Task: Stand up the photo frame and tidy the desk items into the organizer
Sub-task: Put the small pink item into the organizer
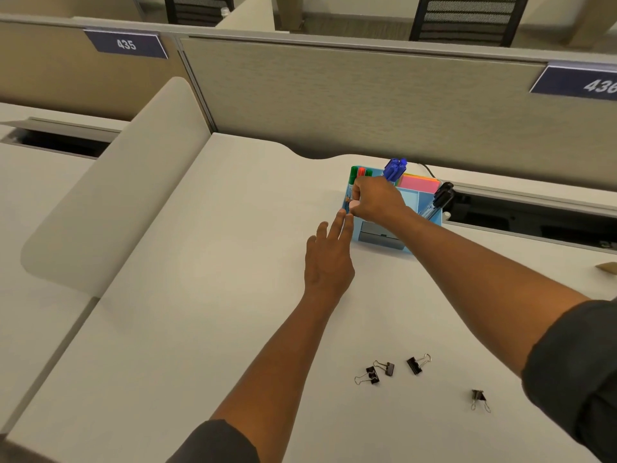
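Light blue plastic desk organizer (400,228) sits on pale desk (200,295) at back, w/ markers (395,168) standing in it. Four black metal binder clips (384,370) lie at front, right of left hand (329,259). Right hand (375,202) over organizer's left compartment.

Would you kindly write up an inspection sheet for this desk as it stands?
Surface: pale desk, bare at left.
Job's things: blue organizer holds blue pens, green and red markers, black pens, sticky notes; photo frame not seen.
Clutter: four binder clips loose near front.
Grippers: right hand pinches a small item at the organizer; left hand open, fingertips by its side.
Cables: dark cable behind organizer.
Surroundings: partitions numbered 435, 436.
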`<action>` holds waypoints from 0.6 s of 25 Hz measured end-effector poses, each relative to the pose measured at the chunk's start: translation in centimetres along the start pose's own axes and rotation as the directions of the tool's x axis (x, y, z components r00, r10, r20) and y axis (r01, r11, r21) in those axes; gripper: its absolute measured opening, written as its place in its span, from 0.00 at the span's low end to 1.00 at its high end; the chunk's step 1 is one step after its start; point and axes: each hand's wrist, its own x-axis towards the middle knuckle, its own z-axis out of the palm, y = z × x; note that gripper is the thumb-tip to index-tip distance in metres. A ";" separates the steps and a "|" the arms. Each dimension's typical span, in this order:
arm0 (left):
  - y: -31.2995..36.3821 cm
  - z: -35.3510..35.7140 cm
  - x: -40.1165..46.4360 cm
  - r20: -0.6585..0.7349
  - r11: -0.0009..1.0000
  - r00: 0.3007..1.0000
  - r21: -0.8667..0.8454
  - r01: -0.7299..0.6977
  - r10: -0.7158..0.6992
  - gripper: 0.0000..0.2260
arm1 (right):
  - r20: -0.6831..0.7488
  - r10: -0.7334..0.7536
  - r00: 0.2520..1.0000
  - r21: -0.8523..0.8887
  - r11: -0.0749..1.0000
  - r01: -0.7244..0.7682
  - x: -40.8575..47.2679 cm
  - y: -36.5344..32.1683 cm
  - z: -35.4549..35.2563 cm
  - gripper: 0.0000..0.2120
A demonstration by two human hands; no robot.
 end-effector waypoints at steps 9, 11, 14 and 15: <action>-0.2 0.1 0.0 -0.002 1.000 1.000 -0.006 -0.009 0.009 0.36 | -0.019 -0.044 0.999 -0.167 0.985 0.040 0.5 0.0 0.4 0.15; -0.2 0.2 0.0 -0.002 1.000 1.000 -0.001 -0.011 0.011 0.36 | -0.016 -0.048 0.999 -0.227 0.973 0.043 0.7 -0.1 0.4 0.19; -0.1 0.3 -0.1 0.007 1.000 1.000 0.007 -0.005 0.005 0.36 | -0.003 -0.043 0.999 -0.273 0.961 0.040 0.9 -0.1 0.3 0.20; 0.0 0.2 -0.1 0.008 1.000 1.000 0.010 -0.007 0.006 0.36 | 0.003 -0.044 0.999 -0.276 0.960 0.043 0.9 0.0 0.3 0.20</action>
